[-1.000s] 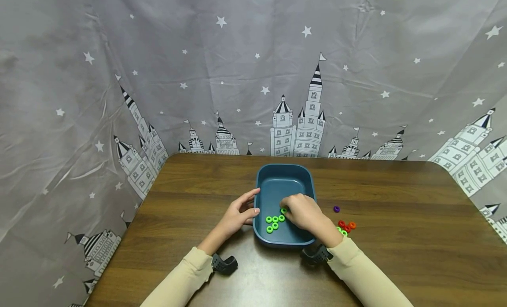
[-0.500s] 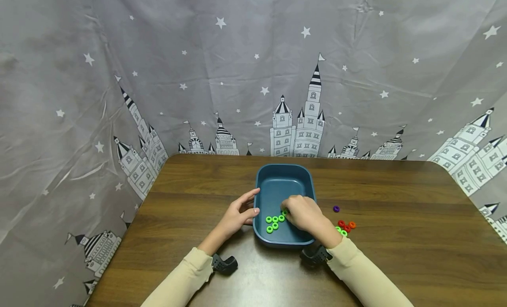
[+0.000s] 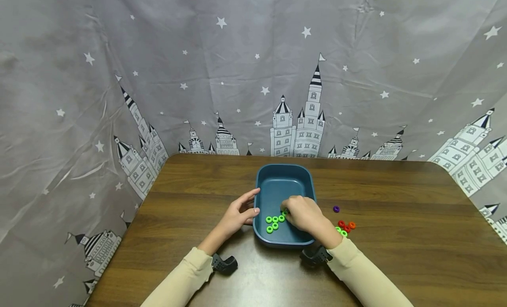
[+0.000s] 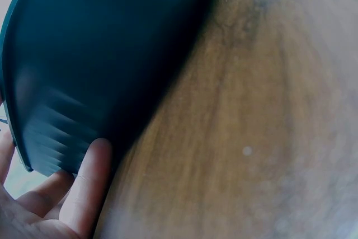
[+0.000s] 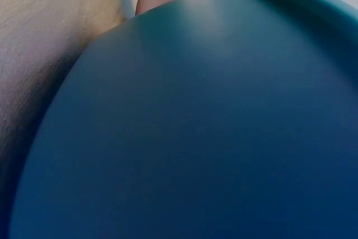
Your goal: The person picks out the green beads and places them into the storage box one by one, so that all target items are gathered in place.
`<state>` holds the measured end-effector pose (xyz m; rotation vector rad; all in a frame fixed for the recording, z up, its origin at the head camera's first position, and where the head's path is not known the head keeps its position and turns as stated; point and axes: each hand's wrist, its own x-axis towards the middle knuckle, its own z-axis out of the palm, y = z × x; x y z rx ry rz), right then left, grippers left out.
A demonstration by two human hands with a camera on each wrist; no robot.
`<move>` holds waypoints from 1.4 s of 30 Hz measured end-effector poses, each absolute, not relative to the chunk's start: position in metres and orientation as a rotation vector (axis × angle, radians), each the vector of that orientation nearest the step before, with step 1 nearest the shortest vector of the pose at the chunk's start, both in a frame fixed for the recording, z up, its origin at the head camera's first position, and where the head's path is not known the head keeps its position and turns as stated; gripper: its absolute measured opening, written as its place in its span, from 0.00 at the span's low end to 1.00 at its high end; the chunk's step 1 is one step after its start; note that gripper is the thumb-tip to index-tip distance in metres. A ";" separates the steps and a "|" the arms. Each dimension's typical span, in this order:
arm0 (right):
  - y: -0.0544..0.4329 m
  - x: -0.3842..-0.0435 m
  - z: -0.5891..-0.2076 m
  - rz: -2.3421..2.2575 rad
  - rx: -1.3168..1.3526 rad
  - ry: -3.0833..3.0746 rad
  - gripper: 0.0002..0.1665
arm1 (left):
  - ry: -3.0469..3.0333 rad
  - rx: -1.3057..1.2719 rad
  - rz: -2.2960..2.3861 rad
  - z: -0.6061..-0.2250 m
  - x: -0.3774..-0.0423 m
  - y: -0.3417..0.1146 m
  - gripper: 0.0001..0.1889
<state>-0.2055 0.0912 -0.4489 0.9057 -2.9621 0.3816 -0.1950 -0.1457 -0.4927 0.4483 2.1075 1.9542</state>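
Note:
A dark blue rectangular tray (image 3: 285, 243) stands on the table with several small green rings (image 3: 275, 219) on its floor. My left hand (image 3: 233, 217) holds the tray's left side, thumb and index finger at the rim; in the left wrist view, other fingers (image 4: 89, 186) lie against the outer wall. Inside the tray, my right hand (image 3: 303, 212) has curled fingers pinching a green ring (image 3: 284, 212), partly hidden by the fingertips, right beside the other rings. In the right wrist view, the tray's outer wall (image 5: 184, 127) hides the right fingers.
To the tray's right, red rings (image 3: 341, 223), an orange ring (image 3: 352, 225) and green rings (image 3: 343, 233) lie close together, partly behind the right forearm. A purple ring (image 3: 336, 209) lies apart, farther back. Behind the wooden table (image 3: 396, 201) hangs a grey castle-print curtain (image 3: 237, 56).
The right fingertips, with the green ring, have shifted very slightly to the right and down inside the tray. The left hand and the tray stay where they were.

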 end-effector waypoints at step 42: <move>0.182 -0.206 -0.434 0.922 0.685 -2.638 0.11 | 2.121 0.441 1.936 -0.492 -0.195 -0.145 0.34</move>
